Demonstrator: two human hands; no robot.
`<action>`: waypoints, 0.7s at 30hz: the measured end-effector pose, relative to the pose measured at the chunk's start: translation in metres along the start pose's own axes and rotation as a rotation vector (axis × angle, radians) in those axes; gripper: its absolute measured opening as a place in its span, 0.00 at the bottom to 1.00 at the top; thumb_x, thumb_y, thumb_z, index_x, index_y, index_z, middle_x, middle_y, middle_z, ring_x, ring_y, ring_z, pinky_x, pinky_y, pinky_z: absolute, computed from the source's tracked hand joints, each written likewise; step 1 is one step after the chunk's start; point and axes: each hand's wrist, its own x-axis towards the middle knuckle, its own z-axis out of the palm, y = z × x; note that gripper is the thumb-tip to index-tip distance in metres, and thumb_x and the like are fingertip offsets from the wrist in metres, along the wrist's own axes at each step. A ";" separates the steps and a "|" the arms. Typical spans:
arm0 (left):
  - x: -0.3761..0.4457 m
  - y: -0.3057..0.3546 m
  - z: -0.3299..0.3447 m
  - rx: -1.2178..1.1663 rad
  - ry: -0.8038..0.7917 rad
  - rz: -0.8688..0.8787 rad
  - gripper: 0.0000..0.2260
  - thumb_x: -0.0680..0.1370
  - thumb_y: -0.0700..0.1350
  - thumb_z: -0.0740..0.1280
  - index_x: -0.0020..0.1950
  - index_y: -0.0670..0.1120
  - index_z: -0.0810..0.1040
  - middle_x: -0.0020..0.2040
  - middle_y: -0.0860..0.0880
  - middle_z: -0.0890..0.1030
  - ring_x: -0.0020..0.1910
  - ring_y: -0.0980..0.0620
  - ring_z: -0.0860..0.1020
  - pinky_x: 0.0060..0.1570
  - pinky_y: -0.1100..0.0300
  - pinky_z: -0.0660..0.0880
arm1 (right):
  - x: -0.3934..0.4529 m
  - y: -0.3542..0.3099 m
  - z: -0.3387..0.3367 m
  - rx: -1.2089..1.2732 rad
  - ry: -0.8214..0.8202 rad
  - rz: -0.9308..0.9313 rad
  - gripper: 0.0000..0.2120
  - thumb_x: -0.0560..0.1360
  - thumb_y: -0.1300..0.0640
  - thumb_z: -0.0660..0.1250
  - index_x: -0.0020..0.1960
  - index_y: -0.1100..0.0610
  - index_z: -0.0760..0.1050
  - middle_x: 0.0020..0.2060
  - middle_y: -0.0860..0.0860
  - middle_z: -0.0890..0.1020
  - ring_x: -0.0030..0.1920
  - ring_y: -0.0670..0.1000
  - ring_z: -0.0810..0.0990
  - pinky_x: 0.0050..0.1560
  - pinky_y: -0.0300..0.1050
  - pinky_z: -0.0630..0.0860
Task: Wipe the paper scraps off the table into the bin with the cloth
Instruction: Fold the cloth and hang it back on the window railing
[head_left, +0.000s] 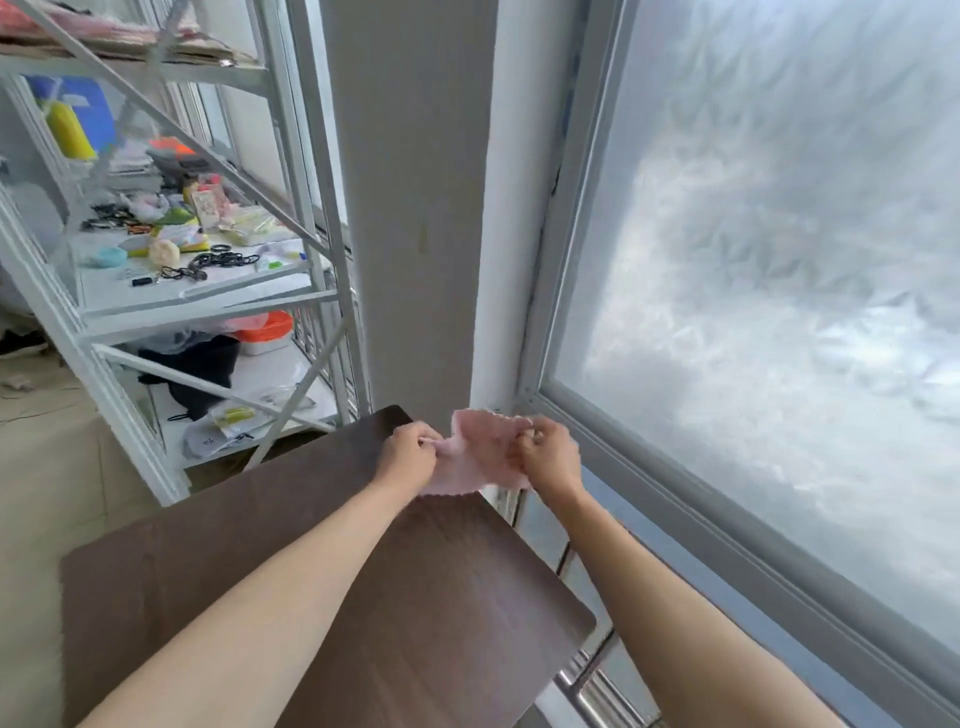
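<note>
A pink cloth (475, 457) is held up between both hands above the far right corner of the dark brown table (322, 561). My left hand (408, 453) pinches its left edge and my right hand (550, 456) pinches its right edge. The cloth hangs loosely, its lower edge just above the tabletop. No paper scraps and no bin show in this view.
A white metal shelf rack (171, 312) loaded with small items stands at the left, beyond the table. A white wall column (410, 208) rises behind the table. A large frosted window (779, 260) fills the right side, with a metal railing (587, 691) below it.
</note>
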 end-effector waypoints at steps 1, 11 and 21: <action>0.007 0.008 0.009 0.025 0.015 0.024 0.11 0.75 0.35 0.59 0.46 0.43 0.81 0.48 0.44 0.83 0.48 0.45 0.80 0.45 0.59 0.74 | 0.008 0.004 -0.010 0.027 0.018 -0.016 0.13 0.71 0.64 0.58 0.44 0.53 0.80 0.36 0.52 0.84 0.41 0.55 0.83 0.40 0.46 0.79; 0.023 0.012 0.080 -0.022 0.099 0.217 0.03 0.74 0.37 0.66 0.46 0.41 0.78 0.54 0.47 0.77 0.52 0.49 0.77 0.56 0.57 0.73 | 0.075 0.041 -0.036 0.096 -0.006 -0.016 0.19 0.76 0.55 0.56 0.36 0.66 0.78 0.32 0.53 0.76 0.34 0.51 0.73 0.36 0.44 0.68; 0.022 -0.013 0.128 0.208 -0.248 0.189 0.10 0.76 0.38 0.62 0.56 0.40 0.75 0.63 0.45 0.73 0.64 0.48 0.71 0.53 0.67 0.60 | 0.072 0.058 -0.011 -0.917 -0.019 -0.329 0.08 0.74 0.63 0.63 0.49 0.59 0.80 0.50 0.57 0.78 0.51 0.59 0.78 0.46 0.52 0.74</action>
